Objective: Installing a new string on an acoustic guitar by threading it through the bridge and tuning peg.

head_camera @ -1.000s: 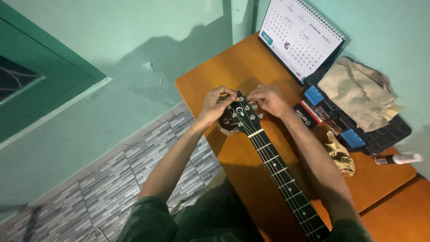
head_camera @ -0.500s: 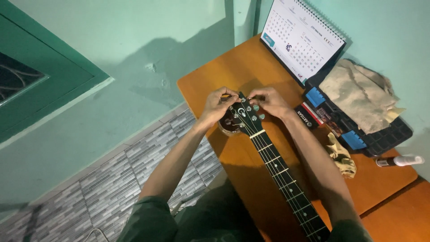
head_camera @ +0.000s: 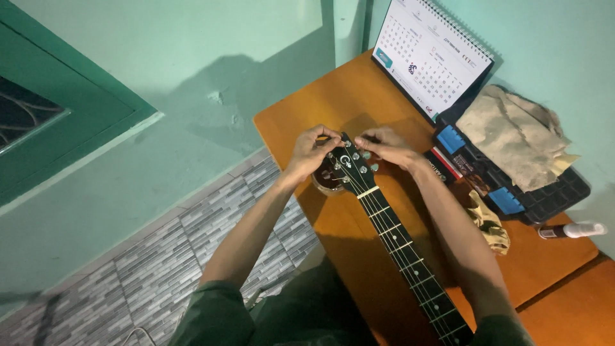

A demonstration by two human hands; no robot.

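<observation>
Nearby, calendar (head_camera: 430, 57) and rag (head_camera: 514, 138) flank headstock (head_camera: 349, 164).

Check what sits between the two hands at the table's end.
In the head view, the guitar headstock with its tuning pegs lies between the left hand and the right hand; both touch it.

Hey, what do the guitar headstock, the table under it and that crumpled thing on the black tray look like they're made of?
Guitar headstock: probably wood under glossy black lacquer, going by its sheen; the tuning pegs look like bright metal. Table: orange-brown wood or laminate, smooth with a soft glare. Crumpled thing: beige paper or thin cloth, sharply creased; which one I cannot tell.
</observation>
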